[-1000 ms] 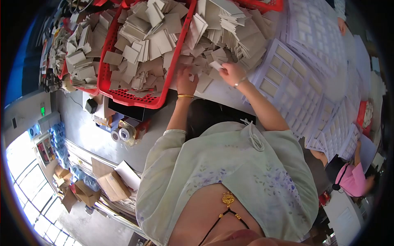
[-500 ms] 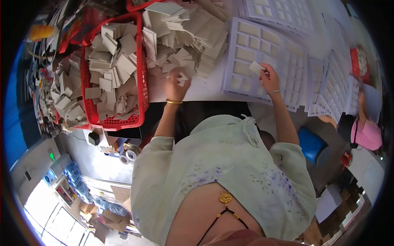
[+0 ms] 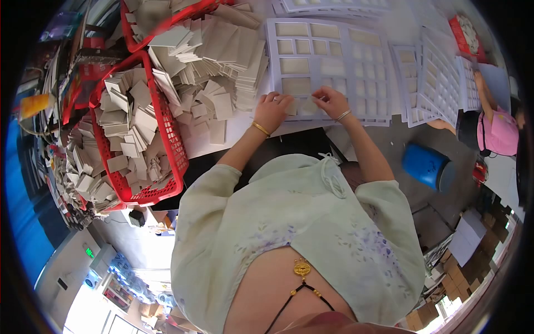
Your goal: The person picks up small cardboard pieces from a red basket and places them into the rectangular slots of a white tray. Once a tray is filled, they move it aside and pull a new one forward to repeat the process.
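Observation:
A white frame board with many rectangular windows lies in front of me, greyish card pieces showing in its windows. My left hand is at the board's near left corner, fingers curled over a small grey card piece. To its right, my right hand is over the near row of windows, thumb and forefinger pinched on a small pale card piece, partly hidden. Left of the board lies a heap of loose grey card pieces in stacks and scattered bits.
A red plastic basket full of card pieces stands at the left, with another red basket behind it. More frame boards lie to the right. A person in pink is at the far right, near a blue barrel.
My left hand has moved from the card heap right to the board's corner. My right hand has come left and slightly down toward it. The camera view has shifted.

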{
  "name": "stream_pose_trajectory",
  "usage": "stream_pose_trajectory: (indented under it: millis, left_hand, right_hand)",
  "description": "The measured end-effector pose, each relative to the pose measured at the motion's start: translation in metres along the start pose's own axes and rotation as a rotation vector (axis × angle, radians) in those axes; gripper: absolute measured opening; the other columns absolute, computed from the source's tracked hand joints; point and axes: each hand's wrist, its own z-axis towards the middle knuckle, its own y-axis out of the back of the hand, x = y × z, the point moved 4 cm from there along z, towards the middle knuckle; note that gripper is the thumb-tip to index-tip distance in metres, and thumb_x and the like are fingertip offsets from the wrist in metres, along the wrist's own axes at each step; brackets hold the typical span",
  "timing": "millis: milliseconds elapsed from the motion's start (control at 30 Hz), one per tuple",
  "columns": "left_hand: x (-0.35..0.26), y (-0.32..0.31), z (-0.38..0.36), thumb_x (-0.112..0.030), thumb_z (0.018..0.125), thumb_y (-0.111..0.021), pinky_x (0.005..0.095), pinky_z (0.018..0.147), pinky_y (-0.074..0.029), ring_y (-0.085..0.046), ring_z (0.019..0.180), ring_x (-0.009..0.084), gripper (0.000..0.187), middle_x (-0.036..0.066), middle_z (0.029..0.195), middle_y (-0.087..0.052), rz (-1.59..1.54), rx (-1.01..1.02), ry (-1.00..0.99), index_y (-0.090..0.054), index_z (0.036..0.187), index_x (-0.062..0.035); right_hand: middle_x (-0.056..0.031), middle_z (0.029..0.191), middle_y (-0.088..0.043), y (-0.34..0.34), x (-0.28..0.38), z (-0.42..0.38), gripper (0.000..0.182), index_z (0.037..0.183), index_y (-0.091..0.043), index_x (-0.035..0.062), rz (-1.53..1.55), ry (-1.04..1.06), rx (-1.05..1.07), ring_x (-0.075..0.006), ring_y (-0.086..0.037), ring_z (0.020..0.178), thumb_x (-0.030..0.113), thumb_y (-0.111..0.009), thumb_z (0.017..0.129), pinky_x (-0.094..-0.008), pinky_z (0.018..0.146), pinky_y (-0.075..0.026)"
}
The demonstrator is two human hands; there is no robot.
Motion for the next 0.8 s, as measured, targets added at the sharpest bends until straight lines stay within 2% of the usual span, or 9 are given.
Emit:
stream_pose_trajectory:
  millis: [333,433,533,700,800]
  left_hand:
    - [-0.004,0.002,-0.011,-0.026,0.067,-0.075,0.0406,0.094,-0.038,-0.051,0.111,0.0218,0.047,-0.003,0.117,-0.058,0.064,-0.126,0.004,-0.058,0.111,-0.0197]
    - [-0.004,-0.002,-0.012,-0.026,0.067,-0.074,0.0406,0.093,-0.039,-0.051,0.11,0.0219,0.045,-0.002,0.116,-0.058,0.024,-0.171,0.033,-0.059,0.109,-0.0192]
    - [-0.002,-0.008,-0.013,-0.026,0.067,-0.074,0.0404,0.092,-0.039,-0.051,0.11,0.0219,0.044,-0.002,0.114,-0.057,-0.009,-0.166,0.049,-0.06,0.108,-0.0189]
    - [-0.008,-0.007,-0.012,-0.026,0.068,-0.074,0.0411,0.092,-0.039,-0.051,0.109,0.0217,0.041,-0.001,0.111,-0.058,0.01,-0.247,-0.02,-0.06,0.106,-0.0186]
    - [-0.011,0.002,-0.021,-0.023,0.068,-0.073,0.0416,0.093,-0.039,-0.051,0.11,0.0214,0.038,0.0,0.112,-0.057,0.008,-0.313,0.064,-0.06,0.102,-0.0159]
  right_hand:
    - [-0.0061,0.085,-0.066,-0.019,-0.007,0.013,0.012,0.093,-0.065,0.0117,-0.102,0.168,0.085,-0.0215,-0.065,0.075,0.016,-0.063,0.082,-0.0321,0.067,-0.052]
    - [-0.0062,0.089,-0.062,-0.022,0.005,0.011,0.01,0.091,-0.065,0.0133,-0.294,0.301,0.04,-0.0262,-0.063,0.077,0.013,-0.063,0.081,-0.0363,0.067,-0.052]
    - [-0.0066,0.093,-0.058,-0.021,0.019,0.004,0.013,0.091,-0.062,0.0131,-0.369,0.323,-0.011,-0.0292,-0.062,0.081,0.01,-0.063,0.078,-0.0395,0.067,-0.051]
    - [-0.0064,0.094,-0.055,-0.025,0.025,-0.008,0.021,0.093,-0.058,0.0127,-0.451,0.295,-0.066,-0.0289,-0.061,0.084,0.01,-0.065,0.073,-0.0406,0.066,-0.051]
    - [-0.0066,0.092,-0.055,-0.023,0.023,-0.013,0.019,0.09,-0.058,0.0123,-0.426,0.288,-0.083,-0.0291,-0.06,0.084,0.01,-0.065,0.073,-0.0406,0.067,-0.05]
